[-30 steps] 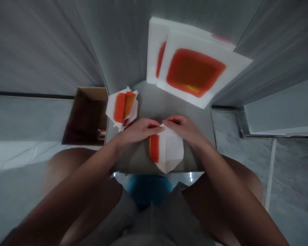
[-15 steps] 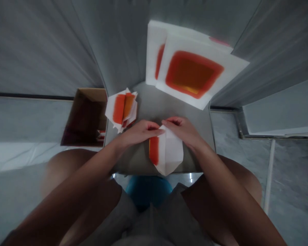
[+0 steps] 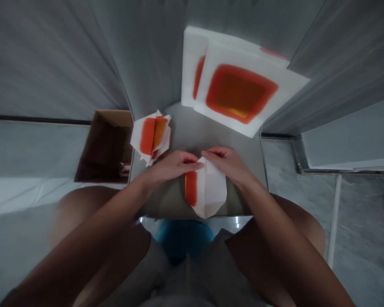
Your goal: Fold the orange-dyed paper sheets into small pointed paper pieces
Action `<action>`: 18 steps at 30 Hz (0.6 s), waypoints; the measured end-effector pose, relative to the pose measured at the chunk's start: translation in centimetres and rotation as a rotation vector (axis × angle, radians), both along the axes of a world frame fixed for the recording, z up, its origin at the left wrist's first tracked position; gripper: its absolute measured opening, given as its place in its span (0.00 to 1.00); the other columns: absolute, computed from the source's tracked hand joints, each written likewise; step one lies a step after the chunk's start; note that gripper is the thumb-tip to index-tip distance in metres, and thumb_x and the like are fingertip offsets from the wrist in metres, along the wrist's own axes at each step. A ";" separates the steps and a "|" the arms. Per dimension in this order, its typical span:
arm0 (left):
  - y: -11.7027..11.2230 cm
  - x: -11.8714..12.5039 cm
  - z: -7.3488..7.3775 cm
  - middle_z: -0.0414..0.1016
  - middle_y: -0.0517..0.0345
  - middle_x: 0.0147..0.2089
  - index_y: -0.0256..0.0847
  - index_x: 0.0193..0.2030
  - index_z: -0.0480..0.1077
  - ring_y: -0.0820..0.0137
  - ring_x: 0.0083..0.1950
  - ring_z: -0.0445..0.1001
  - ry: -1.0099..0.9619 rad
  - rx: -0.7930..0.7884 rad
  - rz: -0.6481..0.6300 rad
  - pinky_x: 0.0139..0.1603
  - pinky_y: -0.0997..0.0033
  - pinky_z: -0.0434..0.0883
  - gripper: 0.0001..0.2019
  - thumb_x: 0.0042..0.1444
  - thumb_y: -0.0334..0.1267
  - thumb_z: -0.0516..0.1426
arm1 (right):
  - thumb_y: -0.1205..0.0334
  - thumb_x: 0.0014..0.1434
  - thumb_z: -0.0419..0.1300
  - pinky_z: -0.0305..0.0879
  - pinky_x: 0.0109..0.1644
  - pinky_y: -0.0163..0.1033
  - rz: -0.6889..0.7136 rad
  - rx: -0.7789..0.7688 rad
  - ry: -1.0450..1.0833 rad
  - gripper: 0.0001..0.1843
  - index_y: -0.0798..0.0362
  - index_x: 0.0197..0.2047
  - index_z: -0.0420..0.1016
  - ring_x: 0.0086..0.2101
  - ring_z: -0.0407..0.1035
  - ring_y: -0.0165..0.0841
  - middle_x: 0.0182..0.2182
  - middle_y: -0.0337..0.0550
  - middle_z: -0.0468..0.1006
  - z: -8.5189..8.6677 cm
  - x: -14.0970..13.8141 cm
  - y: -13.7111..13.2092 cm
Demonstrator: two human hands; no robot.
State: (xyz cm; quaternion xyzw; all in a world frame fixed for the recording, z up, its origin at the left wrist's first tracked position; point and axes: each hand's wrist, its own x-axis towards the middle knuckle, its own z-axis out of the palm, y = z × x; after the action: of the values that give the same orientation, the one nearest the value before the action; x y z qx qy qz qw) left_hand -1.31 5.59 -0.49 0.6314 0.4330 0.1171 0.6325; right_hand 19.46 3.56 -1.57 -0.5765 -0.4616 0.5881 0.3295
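A folded sheet of white paper [image 3: 213,187] with a red and gold patch along its left side stands between my hands at the front of the grey seat-like surface [image 3: 182,123]. My left hand [image 3: 179,164] pinches its upper left edge between thumb and fingers. At the top corner, my right hand [image 3: 225,160] grips the same paper, its thumb close to the left thumb. Beyond my left hand lies a bunch of folded papers [image 3: 148,136], white with red and gold. The undersides of my fingers are partly hidden.
Flat white sheets [image 3: 224,51] with red and gold squares are stacked at the back right. An open cardboard box [image 3: 99,149] stands on the floor at left, with some paper inside. Something blue and round [image 3: 184,236] is below the front edge, between my knees.
Almost nothing differs. Both hands keep their grip on the folded paper, and the whole view has shifted very slightly.
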 end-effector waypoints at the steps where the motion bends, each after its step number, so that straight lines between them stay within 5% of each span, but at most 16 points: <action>1: 0.0 0.0 0.0 0.73 0.60 0.31 0.37 0.36 0.80 0.74 0.31 0.65 0.000 -0.006 0.002 0.32 0.73 0.60 0.21 0.58 0.57 0.64 | 0.40 0.51 0.71 0.62 0.29 0.36 -0.002 -0.002 0.002 0.21 0.51 0.35 0.85 0.27 0.70 0.31 0.29 0.40 0.82 0.0 0.0 0.0; 13: -0.1 -0.1 -0.3 0.79 0.55 0.36 0.38 0.40 0.82 0.69 0.35 0.72 -0.031 -0.016 0.021 0.36 0.71 0.66 0.21 0.59 0.57 0.63 | 0.31 0.60 0.61 0.60 0.28 0.37 -0.021 -0.056 -0.022 0.29 0.51 0.32 0.83 0.25 0.69 0.32 0.25 0.43 0.80 0.8 -0.1 -0.1; 18: -0.1 -0.1 -0.5 0.81 0.54 0.39 0.38 0.42 0.82 0.70 0.37 0.73 -0.021 -0.028 0.014 0.38 0.71 0.67 0.21 0.60 0.56 0.63 | 0.34 0.58 0.64 0.60 0.28 0.36 0.008 -0.057 -0.034 0.27 0.51 0.32 0.83 0.25 0.69 0.32 0.25 0.41 0.79 1.2 0.2 -0.1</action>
State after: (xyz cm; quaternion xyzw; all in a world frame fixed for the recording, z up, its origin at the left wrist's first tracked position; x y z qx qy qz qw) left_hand -1.45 5.50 -1.02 0.6181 0.4323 0.1218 0.6451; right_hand 19.62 3.48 -0.41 -0.5937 -0.4527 0.5924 0.3029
